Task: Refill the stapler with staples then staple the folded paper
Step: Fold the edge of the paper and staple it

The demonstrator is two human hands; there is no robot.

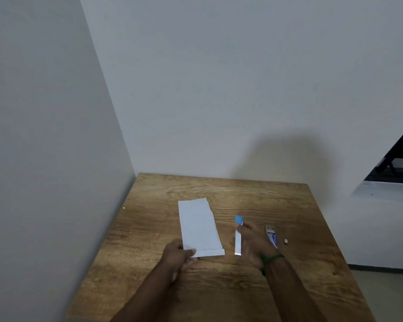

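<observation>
Stapler [238, 238] under my right hand [251, 245], grip loosely around it for reloading, while left hand [178, 254] grip pinches folded paper [199, 226] corner, steadying it on surface [219, 287].

Wooden table [289, 287] — white walls [219, 89], dark window [396, 166].

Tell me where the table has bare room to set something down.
Free: the table's far strip between the wall and the folded paper, and its near edge between both forearms. Crowded: the middle, where the left hand pins the paper, and the right hand hovers by the stapler and staple box.
</observation>
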